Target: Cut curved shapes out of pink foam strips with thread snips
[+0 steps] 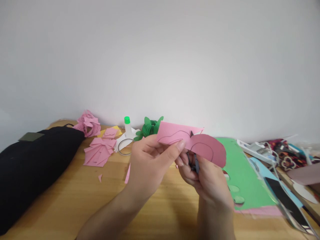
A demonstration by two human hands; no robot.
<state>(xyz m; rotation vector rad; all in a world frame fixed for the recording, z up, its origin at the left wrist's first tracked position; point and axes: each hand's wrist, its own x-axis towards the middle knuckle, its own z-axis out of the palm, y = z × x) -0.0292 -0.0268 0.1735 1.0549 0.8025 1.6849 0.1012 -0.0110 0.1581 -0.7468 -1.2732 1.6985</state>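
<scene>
Near the middle of the head view, my left hand pinches a piece of pink paper between thumb and fingers. Dark curved lines are drawn on the paper, and its right part has a rounded cut edge. My right hand is closed round the dark handles of a pair of scissors, just under the paper. The dark tip of the blades pokes up above the paper where a slit opens. Most of the scissors is hidden by the paper and my fingers. Both hands are held above the wooden table.
A glue stick with a green cap stands beside a folded green paper figure. Pink paper pieces lie to the left, near a black cloth item. Green paper sheets and a white power strip are on the right.
</scene>
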